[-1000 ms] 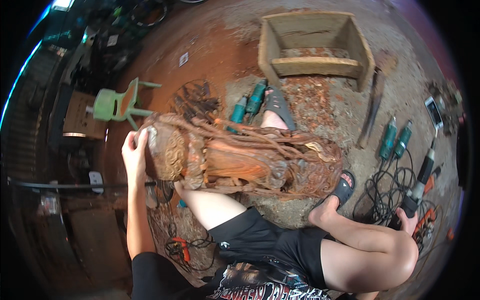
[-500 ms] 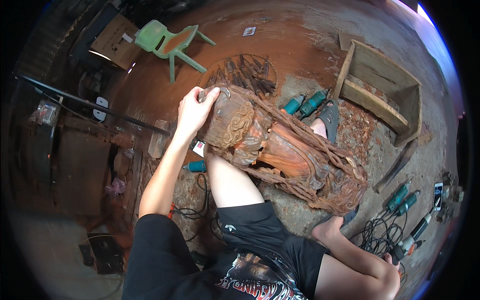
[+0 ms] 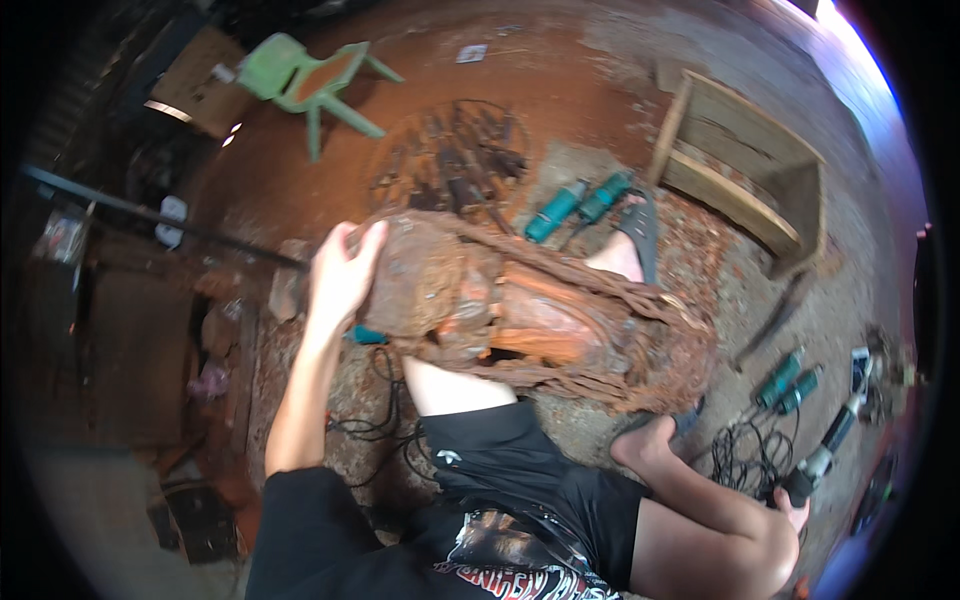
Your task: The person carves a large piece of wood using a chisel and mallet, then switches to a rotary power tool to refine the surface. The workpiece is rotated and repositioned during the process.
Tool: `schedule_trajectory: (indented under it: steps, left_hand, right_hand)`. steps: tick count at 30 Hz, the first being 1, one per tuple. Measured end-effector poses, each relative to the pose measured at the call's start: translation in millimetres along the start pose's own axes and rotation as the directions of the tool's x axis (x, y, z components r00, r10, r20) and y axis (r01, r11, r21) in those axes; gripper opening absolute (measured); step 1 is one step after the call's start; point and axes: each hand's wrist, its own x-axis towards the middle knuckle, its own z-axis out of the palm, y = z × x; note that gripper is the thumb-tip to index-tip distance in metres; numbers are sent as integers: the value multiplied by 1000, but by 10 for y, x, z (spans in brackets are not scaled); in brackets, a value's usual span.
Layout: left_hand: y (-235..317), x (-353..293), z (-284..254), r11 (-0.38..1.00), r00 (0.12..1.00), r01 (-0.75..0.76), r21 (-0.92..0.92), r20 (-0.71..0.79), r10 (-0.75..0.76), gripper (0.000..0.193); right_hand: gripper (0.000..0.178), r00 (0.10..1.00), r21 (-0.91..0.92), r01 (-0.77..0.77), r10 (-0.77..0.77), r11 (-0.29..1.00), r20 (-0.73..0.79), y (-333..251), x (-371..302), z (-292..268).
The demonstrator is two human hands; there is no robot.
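A large reddish-brown wood carving [image 3: 550, 315], with scroll and rope-like relief, lies slantwise over my left thigh. My left hand [image 3: 345, 272] is closed on its left end, the thumb over the top edge. Far to the right, beside my right knee, my right hand [image 3: 792, 508] grips a black-and-grey die grinder [image 3: 828, 448] that points up and away from the carving. The rest of that hand is hidden behind the knee. The picture is slightly smeared by motion.
Teal power tools [image 3: 555, 211] lie beyond the carving, near my foot. More teal tools [image 3: 780, 378] with tangled black cords [image 3: 745, 450] lie right. A round basket of carving tools [image 3: 450, 150], a green chair [image 3: 315, 85] and a wooden box [image 3: 740, 165] stand farther off.
My left hand and the carving's left end have shifted left and down, and the carving has turned to lie flatter. My right hand stays on the die grinder. The whole view has shifted slightly.
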Motion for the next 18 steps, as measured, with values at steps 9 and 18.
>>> schedule_trajectory:
  steps: [9,18]
  left_hand:
    - [-759,-20,227,960,996,86,-267,34,-79,37]
    - [-607,183,8,988,965,142,53,213,-150,78]
  right_hand:
    - [41,968,-143,70,-102,987,-230,-285,123,-772]
    - [46,852,-426,183,-359,886,-380,-396,0,-1678]
